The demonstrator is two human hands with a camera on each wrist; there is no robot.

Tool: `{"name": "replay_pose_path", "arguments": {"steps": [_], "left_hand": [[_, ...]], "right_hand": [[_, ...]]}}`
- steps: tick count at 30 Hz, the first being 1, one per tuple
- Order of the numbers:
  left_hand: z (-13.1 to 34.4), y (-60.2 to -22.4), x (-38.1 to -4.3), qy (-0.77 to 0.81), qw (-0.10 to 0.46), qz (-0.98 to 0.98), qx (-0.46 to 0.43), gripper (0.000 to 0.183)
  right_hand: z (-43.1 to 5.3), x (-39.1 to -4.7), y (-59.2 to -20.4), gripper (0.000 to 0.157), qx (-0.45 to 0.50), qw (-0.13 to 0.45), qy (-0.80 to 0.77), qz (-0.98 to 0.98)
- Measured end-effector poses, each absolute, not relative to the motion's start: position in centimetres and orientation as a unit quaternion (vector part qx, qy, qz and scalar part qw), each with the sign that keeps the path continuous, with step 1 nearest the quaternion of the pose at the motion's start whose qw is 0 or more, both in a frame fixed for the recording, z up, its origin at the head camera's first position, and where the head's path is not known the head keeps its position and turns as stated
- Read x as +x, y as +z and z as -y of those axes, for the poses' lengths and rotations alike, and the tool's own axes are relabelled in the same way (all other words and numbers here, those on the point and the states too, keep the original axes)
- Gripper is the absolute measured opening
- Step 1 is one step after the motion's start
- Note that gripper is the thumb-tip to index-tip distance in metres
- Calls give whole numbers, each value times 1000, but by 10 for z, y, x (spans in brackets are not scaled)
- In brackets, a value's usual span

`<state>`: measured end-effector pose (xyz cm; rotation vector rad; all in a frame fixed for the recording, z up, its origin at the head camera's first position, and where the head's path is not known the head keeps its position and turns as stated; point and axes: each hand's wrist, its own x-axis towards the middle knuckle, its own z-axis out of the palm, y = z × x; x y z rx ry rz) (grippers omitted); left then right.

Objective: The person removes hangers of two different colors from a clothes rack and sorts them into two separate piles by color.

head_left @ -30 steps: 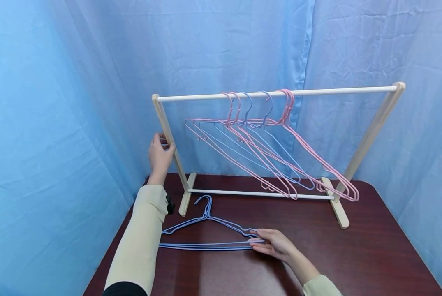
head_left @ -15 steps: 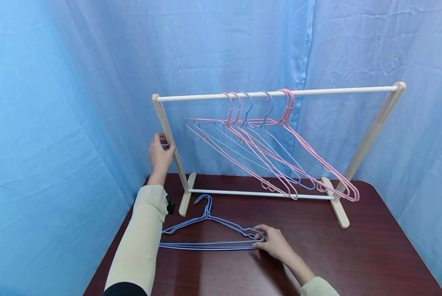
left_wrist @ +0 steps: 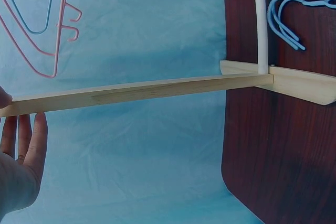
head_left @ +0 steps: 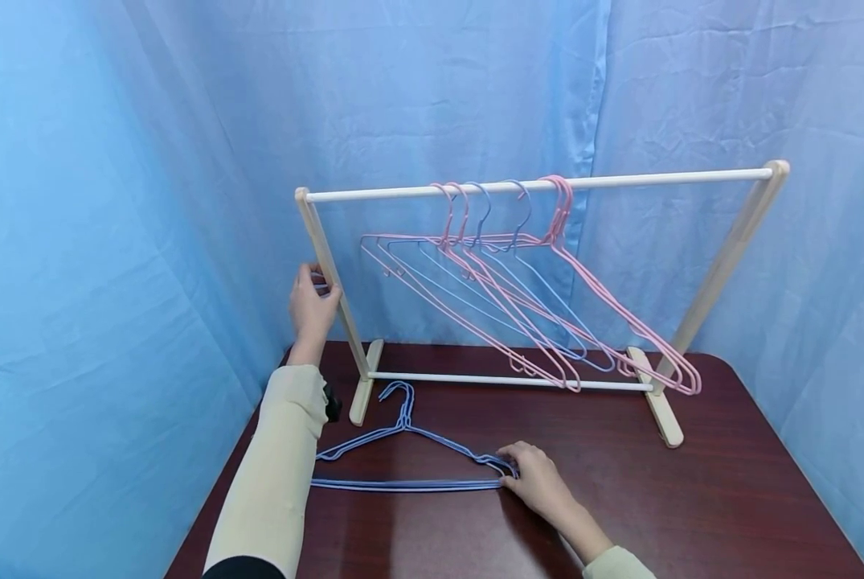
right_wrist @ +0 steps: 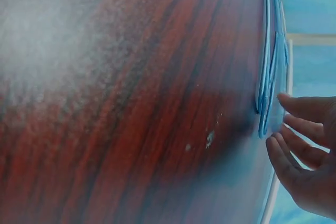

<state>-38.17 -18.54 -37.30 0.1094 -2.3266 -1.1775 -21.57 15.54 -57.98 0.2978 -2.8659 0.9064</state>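
My left hand (head_left: 312,310) grips the left wooden upright (left_wrist: 142,92) of a hanger rack, thumb on one side and fingers on the other. On the table lies a stack of blue wire hangers (head_left: 432,438), their hooks toward the rack. At the stack's right end is my right hand (head_left: 543,486). In the right wrist view its fingertips (right_wrist: 287,98) are spread apart right beside the rounded hanger ends (right_wrist: 264,124). The left end of the stack is hidden behind my left sleeve in the head view.
Several pink hangers (head_left: 623,314) and a few blue hangers (head_left: 540,281) hang from the rack's white top rail (head_left: 649,178). The rack's feet (head_left: 661,414) stand on the dark red table (head_left: 728,498). Blue curtains (head_left: 186,161) surround the table's back and sides.
My right hand has shifted its hold around the hanger ends, and the raised top hanger has come down level with the stack. The left hand stays on the upright.
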Motion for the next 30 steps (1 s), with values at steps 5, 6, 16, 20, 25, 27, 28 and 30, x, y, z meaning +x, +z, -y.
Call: {"name": "replay_pose_path", "arguments": {"steps": [5, 6, 16, 20, 25, 27, 28, 30], "left_hand": [[187, -375, -382, -440, 261, 858, 37, 34], [187, -375, -382, -441, 261, 858, 36, 34], [189, -376, -383, -440, 258, 859, 41, 34], [188, -375, -383, -438, 257, 861, 43, 34], [187, -375, -383, -435, 257, 862, 44, 34], [187, -375, -383, -435, 257, 862, 44, 34], [187, -374, -383, -434, 257, 862, 45, 34], [186, -374, -383, -433, 256, 863, 45, 34]], "right_hand": [[-162, -218, -579, 31, 83, 39, 400, 912], [-164, -218, -577, 30, 83, 37, 417, 904], [-187, -217, -554, 28, 58, 50, 484, 872], [-198, -216, -540, 28, 57, 83, 486, 868], [-213, -215, -520, 27, 60, 134, 467, 872], [-219, -215, -512, 28, 59, 155, 458, 873], [-222, -216, -509, 28, 56, 165, 455, 873], [-228, -216, -501, 29, 54, 189, 453, 869]]}}
